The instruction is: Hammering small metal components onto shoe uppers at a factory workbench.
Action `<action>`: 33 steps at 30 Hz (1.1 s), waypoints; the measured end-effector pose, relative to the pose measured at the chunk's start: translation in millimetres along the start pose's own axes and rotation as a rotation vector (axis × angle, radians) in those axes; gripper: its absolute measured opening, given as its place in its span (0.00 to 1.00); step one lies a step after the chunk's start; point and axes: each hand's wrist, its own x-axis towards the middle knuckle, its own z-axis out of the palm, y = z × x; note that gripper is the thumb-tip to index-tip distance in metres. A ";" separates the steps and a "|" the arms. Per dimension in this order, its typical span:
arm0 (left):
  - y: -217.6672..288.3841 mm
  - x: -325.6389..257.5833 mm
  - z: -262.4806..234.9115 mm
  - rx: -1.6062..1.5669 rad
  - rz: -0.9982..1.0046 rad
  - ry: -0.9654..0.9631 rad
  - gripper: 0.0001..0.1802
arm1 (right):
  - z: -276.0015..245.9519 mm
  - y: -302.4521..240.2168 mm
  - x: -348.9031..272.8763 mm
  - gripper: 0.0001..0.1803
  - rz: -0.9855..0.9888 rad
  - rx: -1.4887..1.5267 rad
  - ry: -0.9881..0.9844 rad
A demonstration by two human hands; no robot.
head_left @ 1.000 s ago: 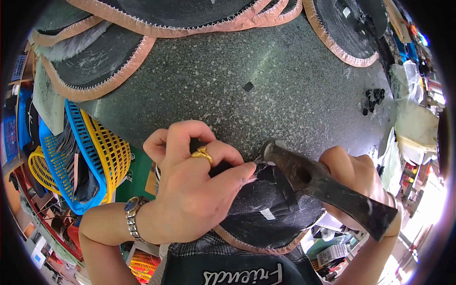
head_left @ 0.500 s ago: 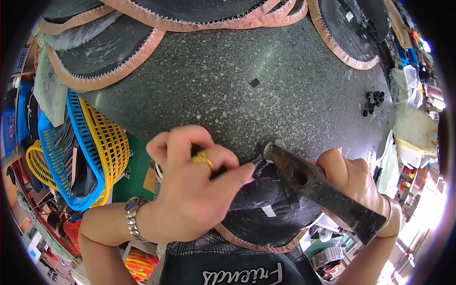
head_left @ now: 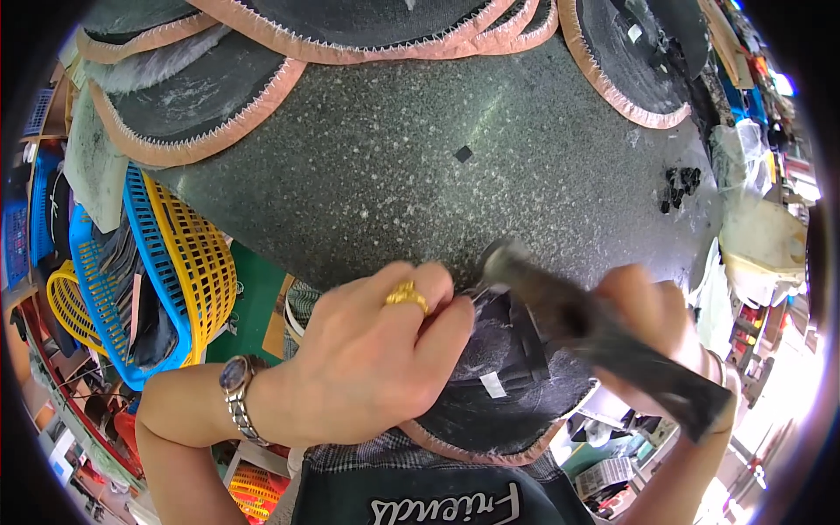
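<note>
A black, dusty leather-like piece [head_left: 490, 424] with a tan, zigzag-stitched rim lies at the near edge of the stone worktop, just in front of my body. My left hand [head_left: 372, 354] is closed at its upper left part, thumb and fingers pressed together; whatever is between the fingertips is hidden. In my right hand [head_left: 656, 328] is a hammer [head_left: 639, 359], smeared by motion. One end of its dark metal head is over the piece's far edge, close to my left fingertips. A small white tag [head_left: 493, 385] and dark strips are on the piece.
Similar tan-rimmed black pieces [head_left: 201, 96] overlap along the worktop's [head_left: 350, 175] far side. A small dark square [head_left: 464, 154] lies mid-surface, and small black bits [head_left: 678, 188] gather at right. Blue [head_left: 166, 297] and yellow [head_left: 206, 271] plastic baskets stand left of the worktop.
My left fingers have curled in tighter, and that wrist has rolled so the watch face shows. The hammer's near end has shifted slightly right, with my right hand blurred by motion.
</note>
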 end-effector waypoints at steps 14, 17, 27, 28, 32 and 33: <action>-18.6 14.5 -11.9 -0.136 -0.054 -0.150 0.12 | -4.9 1.5 7.7 0.09 -0.051 -0.232 0.176; -15.9 20.1 -8.7 -0.098 0.021 -0.120 0.13 | -5.6 1.9 7.7 0.10 -0.139 -0.170 0.174; -26.9 19.8 -18.1 -0.229 0.012 -0.187 0.14 | 2.3 -7.1 12.5 0.11 -0.114 -0.482 -0.110; -30.8 19.4 -19.9 -0.414 -0.132 -0.241 0.13 | 2.2 -3.3 12.4 0.11 -0.140 -0.458 -0.127; -23.6 20.5 -26.3 -0.156 0.009 -0.239 0.14 | 4.0 -13.7 19.9 0.10 -0.114 -0.342 0.239; -24.3 19.6 -28.8 -0.153 0.002 -0.238 0.14 | 3.9 -11.1 21.3 0.10 -0.147 -0.425 0.068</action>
